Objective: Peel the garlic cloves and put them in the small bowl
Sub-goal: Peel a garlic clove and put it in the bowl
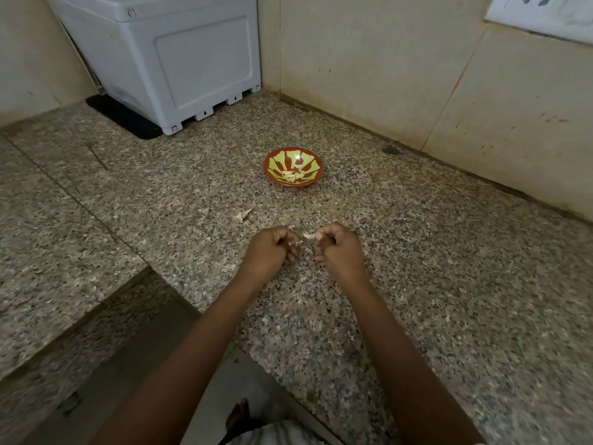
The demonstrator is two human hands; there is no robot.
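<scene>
Garlic clove (pixel 308 235) pale, curved, pinched by left hand (pixel 269 252), right hand (pixel 340 248)

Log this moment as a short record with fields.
left hand: curled, pinching a pale scrap, likely skin
right hand: curled, pinching the garlic clove
small bowl: upright, beyond both hands, holding peeled cloves
counter: speckled granite; one loose peel lies ahead of the left hand
corner: white appliance against the wall

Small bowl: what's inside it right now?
A few peeled garlic cloves lie at the bottom of the bowl. The pile covers whatever is beneath, so no exact count.
</scene>
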